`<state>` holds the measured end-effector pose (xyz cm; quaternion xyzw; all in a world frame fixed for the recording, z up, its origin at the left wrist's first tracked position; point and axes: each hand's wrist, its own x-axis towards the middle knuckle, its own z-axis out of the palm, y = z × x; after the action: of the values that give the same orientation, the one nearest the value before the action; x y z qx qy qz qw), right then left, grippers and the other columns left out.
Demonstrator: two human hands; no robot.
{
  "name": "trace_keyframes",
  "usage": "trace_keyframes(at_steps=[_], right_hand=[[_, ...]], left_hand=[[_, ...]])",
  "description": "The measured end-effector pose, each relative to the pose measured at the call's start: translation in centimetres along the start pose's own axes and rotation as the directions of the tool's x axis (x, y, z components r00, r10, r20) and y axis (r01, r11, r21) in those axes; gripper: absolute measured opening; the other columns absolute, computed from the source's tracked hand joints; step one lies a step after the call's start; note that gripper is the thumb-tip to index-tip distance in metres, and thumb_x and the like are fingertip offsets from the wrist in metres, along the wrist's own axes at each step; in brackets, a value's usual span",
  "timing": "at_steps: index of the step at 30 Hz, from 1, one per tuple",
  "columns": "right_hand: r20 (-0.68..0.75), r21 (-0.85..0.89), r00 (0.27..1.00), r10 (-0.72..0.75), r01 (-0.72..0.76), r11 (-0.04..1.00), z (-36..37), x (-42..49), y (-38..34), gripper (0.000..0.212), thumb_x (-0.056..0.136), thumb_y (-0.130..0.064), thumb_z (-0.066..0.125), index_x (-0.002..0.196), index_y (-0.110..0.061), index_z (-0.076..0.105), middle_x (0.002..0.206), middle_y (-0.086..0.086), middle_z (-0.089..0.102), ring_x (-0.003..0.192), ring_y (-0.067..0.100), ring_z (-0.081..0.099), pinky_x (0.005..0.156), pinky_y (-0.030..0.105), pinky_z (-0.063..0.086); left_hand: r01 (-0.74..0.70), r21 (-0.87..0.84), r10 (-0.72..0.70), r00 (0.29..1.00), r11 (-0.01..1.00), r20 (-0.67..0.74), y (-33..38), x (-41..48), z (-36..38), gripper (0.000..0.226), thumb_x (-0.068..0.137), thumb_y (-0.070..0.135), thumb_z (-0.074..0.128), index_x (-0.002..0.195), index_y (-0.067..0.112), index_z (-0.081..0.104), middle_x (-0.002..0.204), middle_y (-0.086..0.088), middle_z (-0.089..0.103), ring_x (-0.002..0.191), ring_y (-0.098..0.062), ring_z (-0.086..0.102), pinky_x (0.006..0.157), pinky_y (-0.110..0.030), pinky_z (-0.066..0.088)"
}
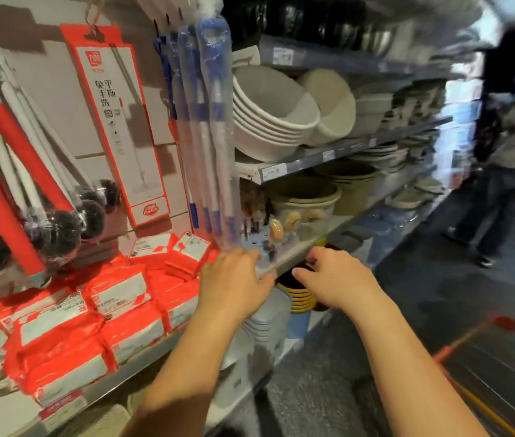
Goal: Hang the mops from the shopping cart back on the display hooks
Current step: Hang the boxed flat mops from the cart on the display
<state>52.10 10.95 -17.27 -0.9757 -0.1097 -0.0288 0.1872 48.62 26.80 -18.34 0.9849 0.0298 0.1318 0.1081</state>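
Mop [215,127] wrapped, hanging; left hand [234,279] grips bottom; right hand [333,279] curled, grasp unclear

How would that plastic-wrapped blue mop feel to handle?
Probably slippery: the blue mop wears a glossy clear sleeve. Its long thin pole looks stiff, yet hanging it would likely swing. The left hand grips its loose wrap, which may slide.

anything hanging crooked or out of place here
Yes. The boxed mop hangs slanted, lower end swung right, and the red-handled mops lean steeply, while the blue mops hang nearly straight. Nothing looks spilled or damaged.
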Motion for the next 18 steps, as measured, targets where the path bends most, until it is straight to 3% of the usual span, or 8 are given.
trace_keyframes(at_steps=[4,8,12,15,18], right_hand=[[-0.028,0.021,0.992,0.122,-0.122,0.992,-2.5,-5.1,6.0,0.040,0.092,-0.049,0.049,0.118,-0.020,0.055,0.120,0.006,0.060,0.110,0.030,0.056,0.077,0.035,0.042],[-0.061,0.021,0.966,0.251,-0.250,0.968,-5.5,-11.2,13.6,0.037,0.089,-0.052,0.050,0.110,-0.022,0.058,0.120,0.004,0.061,0.110,0.030,0.056,0.084,0.037,0.045],[-0.086,-0.008,0.924,0.372,-0.374,0.927,-8.4,-18.2,21.6,0.043,0.091,-0.053,0.049,0.120,-0.022,0.055,0.125,0.005,0.059,0.114,0.030,0.055,0.087,0.038,0.045],[-0.108,-0.002,0.882,0.459,-0.462,0.887,-9.8,-23.5,26.9,0.045,0.090,-0.052,0.050,0.122,-0.021,0.055,0.127,0.005,0.059,0.116,0.030,0.055,0.092,0.039,0.047],[-0.120,0.013,0.833,0.540,-0.543,0.840,-11.1,-28.4,31.2,0.045,0.090,-0.050,0.049,0.124,-0.022,0.054,0.125,0.005,0.061,0.115,0.029,0.056,0.093,0.040,0.048]], left_hand=[[-0.104,-0.030,0.104,0.994,0.994,0.025,6.9,-1.8,1.1,0.044,0.090,0.049,0.051,0.125,0.023,0.057,0.123,-0.004,0.059,0.119,-0.028,0.051,0.091,-0.039,0.045],[-0.232,-0.075,0.237,0.970,0.970,0.061,16.1,-4.7,3.1,0.039,0.089,0.050,0.051,0.116,0.023,0.059,0.114,-0.003,0.061,0.113,-0.029,0.054,0.083,-0.041,0.046],[-0.372,-0.076,0.379,0.918,0.925,0.114,26.1,-8.4,4.9,0.047,0.093,0.053,0.046,0.128,0.024,0.053,0.124,-0.001,0.057,0.119,-0.026,0.050,0.089,-0.039,0.044],[-0.460,-0.110,0.472,0.872,0.881,0.132,32.9,-11.7,6.4,0.041,0.092,0.054,0.047,0.120,0.024,0.055,0.118,0.000,0.059,0.116,-0.026,0.052,0.085,-0.039,0.043],[-0.532,-0.151,0.552,0.815,0.833,0.175,38.7,-14.8,7.8,0.046,0.092,0.054,0.047,0.128,0.025,0.053,0.120,-0.001,0.059,0.116,-0.026,0.053,0.089,-0.040,0.045]])
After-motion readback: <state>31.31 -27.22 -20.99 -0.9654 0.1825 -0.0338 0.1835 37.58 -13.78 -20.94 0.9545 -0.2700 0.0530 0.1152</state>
